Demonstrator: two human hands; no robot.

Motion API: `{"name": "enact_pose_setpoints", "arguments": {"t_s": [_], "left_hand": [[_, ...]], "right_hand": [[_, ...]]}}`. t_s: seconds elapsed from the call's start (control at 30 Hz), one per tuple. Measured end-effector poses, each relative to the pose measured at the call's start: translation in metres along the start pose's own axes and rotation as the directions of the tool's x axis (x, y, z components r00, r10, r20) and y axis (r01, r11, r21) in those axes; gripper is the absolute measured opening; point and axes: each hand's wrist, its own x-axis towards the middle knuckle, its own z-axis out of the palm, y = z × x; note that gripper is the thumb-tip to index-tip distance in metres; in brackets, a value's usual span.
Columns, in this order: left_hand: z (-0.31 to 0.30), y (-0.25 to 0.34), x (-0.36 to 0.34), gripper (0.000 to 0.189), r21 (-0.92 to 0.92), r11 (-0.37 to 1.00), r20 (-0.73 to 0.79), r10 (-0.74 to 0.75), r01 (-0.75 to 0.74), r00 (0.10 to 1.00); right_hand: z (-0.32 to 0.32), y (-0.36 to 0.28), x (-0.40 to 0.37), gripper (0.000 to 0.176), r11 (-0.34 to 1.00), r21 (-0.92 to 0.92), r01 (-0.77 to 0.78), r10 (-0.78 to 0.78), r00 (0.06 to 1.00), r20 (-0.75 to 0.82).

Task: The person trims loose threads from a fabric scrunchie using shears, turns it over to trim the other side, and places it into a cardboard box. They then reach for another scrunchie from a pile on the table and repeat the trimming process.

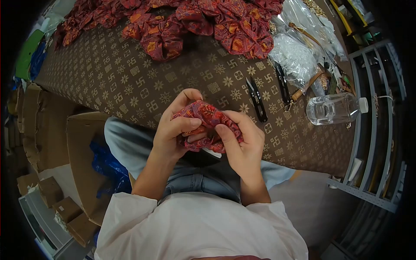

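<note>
Red patterned fabric ring [208,113], one, centre, above the lap; left hand [173,125] pinching its 9 o'clock side, right hand [243,141] its 3 o'clock side. Black snips [258,102], 2 o'clock, on brown table [182,86]. Clear bottle [331,109], lying, 3 o'clock. Plastic [294,56], apparently bags, past 1 o'clock. Red bunched fabric [242,32], far, 12 o'clock.

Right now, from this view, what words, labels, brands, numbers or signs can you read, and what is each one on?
No readable text shows.
Tablecloth: flowers, hooked crosses and other motifs; no lettering seen.
Red fabric: patterned; no readable words.
Bottle: no label seen.
Snips: any marks are too small to read.
Plastic bags: any print is too blurred to read.
</note>
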Motion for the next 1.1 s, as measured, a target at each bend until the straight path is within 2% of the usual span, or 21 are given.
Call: {"name": "enact_pose_setpoints", "arguments": {"t_s": [0.03, 0.1, 0.17, 0.2, 0.23, 0.3, 0.4, 0.43, 0.5, 0.53, 0.57, 0.6, 0.67, 0.77, 0.83, 0.9, 0.97, 1.0, 1.03, 1.07, 1.1], "left_hand": [[0.000, 0.001, -0.001, 0.034, -0.025, 1.000, -0.010, -0.014, 0.014, 1.000], [0.001, 0.003, -0.001, 0.036, -0.039, 0.999, -0.007, -0.020, 0.020, 1.000], [0.004, 0.000, -0.001, 0.037, -0.072, 0.996, 0.023, -0.050, 0.052, 0.998], [0.005, 0.000, 0.000, 0.037, -0.073, 0.996, 0.034, -0.049, 0.051, 0.998], [0.005, 0.000, 0.001, 0.038, -0.071, 0.996, 0.046, -0.057, 0.061, 0.997], [0.005, 0.000, 0.002, 0.039, -0.062, 0.995, 0.062, -0.078, 0.082, 0.995], [0.001, 0.000, 0.000, 0.038, -0.108, 0.990, 0.121, -0.074, 0.087, 0.990], [0.003, -0.001, -0.001, 0.038, -0.110, 0.990, 0.117, -0.073, 0.086, 0.990], [0.008, -0.002, 0.001, 0.036, 0.030, 1.000, -0.045, -0.003, 0.005, 0.999], [0.008, -0.002, 0.002, 0.036, 0.029, 1.000, -0.048, 0.004, -0.003, 0.999], [0.009, -0.002, 0.002, 0.036, 0.097, 0.994, -0.100, 0.051, -0.042, 0.994], [0.008, -0.002, 0.001, 0.036, 0.167, 0.983, -0.149, 0.098, -0.072, 0.984], [0.004, -0.003, 0.000, 0.036, 0.196, 0.976, -0.138, 0.123, -0.095, 0.983], [0.008, -0.004, -0.002, 0.034, 0.187, 0.976, -0.148, 0.143, -0.114, 0.979], [0.009, -0.002, -0.002, 0.032, 0.163, 0.979, -0.167, 0.148, -0.121, 0.975], [0.005, -0.002, -0.003, 0.030, 0.038, 0.998, -0.044, 0.042, -0.040, 0.998], [0.003, -0.001, -0.004, 0.030, -0.034, 0.999, -0.006, 0.016, -0.016, 1.000], [0.002, -0.002, -0.004, 0.029, -0.105, 0.994, 0.034, -0.007, 0.010, 0.999], [0.003, -0.002, -0.004, 0.029, -0.109, 0.994, 0.035, -0.009, 0.013, 0.999], [0.006, -0.003, -0.005, 0.028, -0.117, 0.993, 0.025, -0.002, 0.005, 1.000], [0.008, -0.002, -0.005, 0.027, -0.123, 0.992, 0.018, 0.008, -0.006, 1.000]], "right_hand": [[-0.004, 0.000, -0.001, 0.022, 0.984, 0.102, -0.149, 0.144, 0.988, 0.055], [-0.006, 0.002, 0.001, 0.016, 0.943, 0.271, -0.195, 0.186, 0.981, 0.062], [-0.005, 0.005, 0.003, 0.012, 0.555, 0.795, -0.246, 0.248, 0.961, 0.124], [-0.004, 0.010, 0.003, 0.013, 0.384, 0.880, -0.279, 0.234, 0.951, 0.200], [-0.003, 0.010, 0.004, 0.013, 0.389, 0.880, -0.273, 0.230, 0.954, 0.194], [0.000, 0.011, 0.006, 0.015, 0.017, 0.950, -0.310, 0.203, 0.932, 0.301], [0.000, 0.020, 0.005, 0.016, -0.128, 0.918, -0.375, 0.136, 0.910, 0.391], [0.001, 0.018, 0.004, 0.016, -0.130, 0.917, -0.378, 0.139, 0.909, 0.394], [0.003, 0.009, 0.004, 0.020, 0.405, 0.862, -0.304, 0.296, 0.936, 0.190], [0.004, 0.005, 0.006, 0.020, 0.406, 0.861, -0.308, 0.292, 0.936, 0.197], [0.005, 0.001, 0.008, 0.025, 0.910, 0.415, -0.013, 0.076, 0.988, -0.136], [0.006, -0.001, 0.009, 0.031, 0.933, -0.274, 0.232, -0.303, 0.918, -0.255], [0.009, 0.003, 0.006, 0.039, 0.917, -0.282, 0.282, -0.366, 0.875, -0.317], [0.014, -0.001, 0.004, 0.027, 0.950, -0.199, 0.241, -0.274, 0.948, -0.160], [0.014, 0.011, 0.005, 0.024, 0.926, -0.234, 0.295, -0.332, 0.933, -0.138], [0.016, 0.014, 0.003, 0.021, 0.900, -0.264, 0.347, -0.386, 0.916, -0.110], [0.015, 0.013, -0.001, 0.015, 0.980, 0.110, 0.167, -0.158, 0.984, -0.087], [0.015, 0.012, -0.002, 0.015, 0.980, 0.107, 0.165, -0.156, 0.984, -0.088], [0.016, 0.010, -0.003, 0.017, 0.850, 0.526, -0.008, 0.048, 0.997, -0.061], [0.016, 0.007, -0.003, 0.020, 0.528, 0.834, -0.160, 0.219, 0.975, 0.048], [0.018, -0.003, 0.000, 0.025, 0.447, 0.879, -0.165, 0.256, 0.965, 0.052]]}}
